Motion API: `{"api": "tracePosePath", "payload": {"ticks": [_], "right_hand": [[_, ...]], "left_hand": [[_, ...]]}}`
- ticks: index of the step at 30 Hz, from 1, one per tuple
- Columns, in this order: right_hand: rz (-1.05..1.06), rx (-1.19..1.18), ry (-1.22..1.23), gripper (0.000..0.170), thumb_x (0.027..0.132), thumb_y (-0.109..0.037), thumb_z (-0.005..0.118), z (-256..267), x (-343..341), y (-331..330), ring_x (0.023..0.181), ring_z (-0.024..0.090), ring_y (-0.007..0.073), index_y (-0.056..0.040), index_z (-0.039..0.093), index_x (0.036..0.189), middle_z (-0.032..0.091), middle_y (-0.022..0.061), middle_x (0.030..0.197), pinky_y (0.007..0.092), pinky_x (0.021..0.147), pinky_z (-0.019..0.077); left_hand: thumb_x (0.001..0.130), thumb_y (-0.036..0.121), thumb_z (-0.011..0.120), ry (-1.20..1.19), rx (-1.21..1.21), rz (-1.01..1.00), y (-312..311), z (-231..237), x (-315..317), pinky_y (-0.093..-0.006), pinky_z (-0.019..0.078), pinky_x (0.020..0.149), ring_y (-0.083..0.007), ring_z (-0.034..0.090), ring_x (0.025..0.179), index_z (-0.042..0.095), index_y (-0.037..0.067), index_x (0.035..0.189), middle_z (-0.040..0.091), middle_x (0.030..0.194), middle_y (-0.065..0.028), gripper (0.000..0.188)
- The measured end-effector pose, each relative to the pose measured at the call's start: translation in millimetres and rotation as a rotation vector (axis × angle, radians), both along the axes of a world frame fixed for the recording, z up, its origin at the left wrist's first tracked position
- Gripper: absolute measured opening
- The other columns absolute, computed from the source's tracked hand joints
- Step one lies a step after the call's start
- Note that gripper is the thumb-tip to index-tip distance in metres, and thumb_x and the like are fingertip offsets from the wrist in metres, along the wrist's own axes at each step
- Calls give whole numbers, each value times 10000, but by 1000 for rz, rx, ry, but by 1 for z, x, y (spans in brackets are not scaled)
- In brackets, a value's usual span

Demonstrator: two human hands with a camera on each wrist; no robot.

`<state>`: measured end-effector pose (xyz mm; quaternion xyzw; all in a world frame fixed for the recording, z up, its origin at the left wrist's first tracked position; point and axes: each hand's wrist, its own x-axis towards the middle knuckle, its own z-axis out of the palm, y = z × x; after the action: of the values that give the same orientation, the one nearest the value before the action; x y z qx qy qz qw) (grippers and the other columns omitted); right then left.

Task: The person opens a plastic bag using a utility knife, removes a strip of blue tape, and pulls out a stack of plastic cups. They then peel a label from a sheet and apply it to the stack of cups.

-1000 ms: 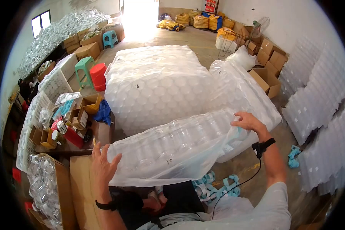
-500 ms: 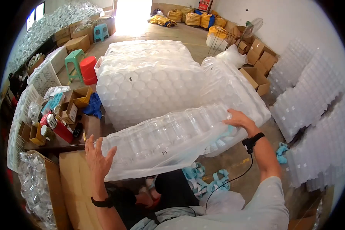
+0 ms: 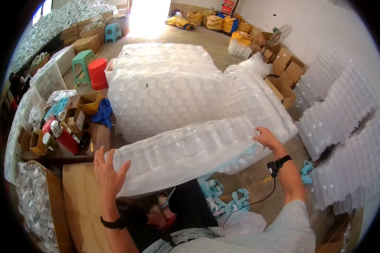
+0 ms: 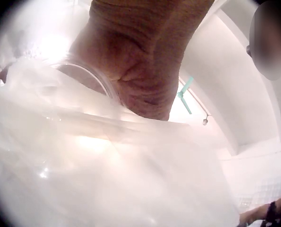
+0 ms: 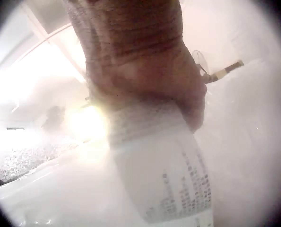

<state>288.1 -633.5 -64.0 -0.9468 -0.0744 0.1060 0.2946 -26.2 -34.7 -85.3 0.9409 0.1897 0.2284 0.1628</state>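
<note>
A long translucent plastic bag [image 3: 185, 143] packed with a row of clear jars lies slanting in front of me, its near side over my legs. My left hand [image 3: 109, 170] is at its left end, fingers raised and spread, thumb toward the bag. At the other end my right hand [image 3: 268, 138] curves its fingers and thumb round the bag's end. Below that palm, the right wrist view shows a pale label [image 5: 161, 175] with rows of print. In the left wrist view a round clear rim [image 4: 90, 75] shows beside the hand; the fingertips are hidden.
Behind the bag stands a big wrapped stack of jars [image 3: 164, 97], with another wrapped bundle [image 3: 261, 99] at its right. A carton of clear jars [image 3: 55, 202] stands at left, near a table with a red flask [image 3: 65, 139]. Blue-white strips [image 3: 236, 200] litter the floor.
The head view has shifted. The bag has tipped a little, its written mark no longer showing. Both hands stay at its two ends, the right one slightly lower than half a second ago.
</note>
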Motion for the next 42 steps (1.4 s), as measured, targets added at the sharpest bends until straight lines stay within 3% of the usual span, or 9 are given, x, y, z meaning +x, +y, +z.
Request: {"api": "tracePosePath", "payload": {"ticks": [4, 8, 10, 20, 23, 26, 30, 32, 42], "right_hand": [[-161, 234, 59, 597, 836, -121, 781, -22, -9, 0, 855, 677, 183, 76, 612, 1373, 726, 114, 1051, 331, 728, 544], [-248, 487, 188, 455, 884, -100, 763, -43, -18, 8, 860, 679, 174, 40, 651, 1302, 721, 98, 1034, 339, 630, 530], [-305, 493, 148, 343, 929, -121, 742, -57, -21, 15, 667, 612, 122, -10, 670, 1245, 675, 47, 940, 287, 451, 433], [-443, 656, 204, 638, 955, -175, 769, -60, -49, 1, 754, 592, 133, -31, 522, 1525, 690, 74, 1010, 325, 493, 446], [-268, 708, 99, 776, 932, -139, 785, -36, -44, -11, 937, 668, 174, -43, 428, 1614, 705, 137, 1206, 324, 665, 559], [-96, 797, -17, 853, 878, -37, 801, -23, -20, -21, 1396, 565, 267, -6, 393, 1627, 505, 221, 1605, 354, 1118, 491], [1, 668, 103, 855, 877, -36, 799, -10, -4, -14, 1373, 578, 262, 36, 381, 1618, 536, 214, 1576, 357, 1082, 522], [48, 477, 166, 861, 880, -71, 783, -11, 4, -3, 1076, 674, 172, 7, 368, 1629, 560, 187, 1567, 287, 687, 546], [33, 117, 188, 942, 870, -246, 846, 9, 29, 26, 1069, 678, 202, -23, 352, 1641, 695, 157, 1348, 320, 802, 548]], "left_hand": [[902, 437, 802, 12, -2, -2, 0, 2, 2, -538, 366, 1209, -451, 369, 1508, 646, 34, 1393, 442, 1608, -248, 655], [908, 425, 798, 16, -4, -11, 0, 2, 3, -536, 360, 1213, -445, 368, 1510, 647, 30, 1393, 437, 1612, -248, 643], [910, 419, 798, 24, -10, -3, -1, 4, 4, -537, 358, 1215, -443, 368, 1510, 647, 29, 1392, 436, 1614, -248, 639], [885, 397, 825, 4, 5, -7, -7, 14, 2, -551, 406, 1171, -480, 405, 1473, 663, 12, 1364, 473, 1565, -269, 636], [898, 410, 810, 29, 2, 3, -7, 16, 1, -536, 396, 1188, -465, 397, 1487, 654, 29, 1383, 455, 1585, -261, 636], [910, 420, 796, 58, -1, 15, -7, 15, -1, -521, 384, 1205, -450, 385, 1503, 645, 49, 1403, 435, 1608, -250, 635], [911, 419, 793, 41, 6, 8, -7, 11, -3, -529, 374, 1210, -454, 381, 1502, 644, 47, 1402, 431, 1609, -254, 634], [911, 414, 794, 48, 0, 14, -8, 13, -3, -530, 371, 1211, -455, 382, 1501, 644, 41, 1403, 431, 1607, -259, 635], [909, 395, 799, 67, -10, 24, -8, 14, 3, -530, 365, 1211, -462, 392, 1492, 639, 25, 1408, 433, 1604, -275, 641]]}}
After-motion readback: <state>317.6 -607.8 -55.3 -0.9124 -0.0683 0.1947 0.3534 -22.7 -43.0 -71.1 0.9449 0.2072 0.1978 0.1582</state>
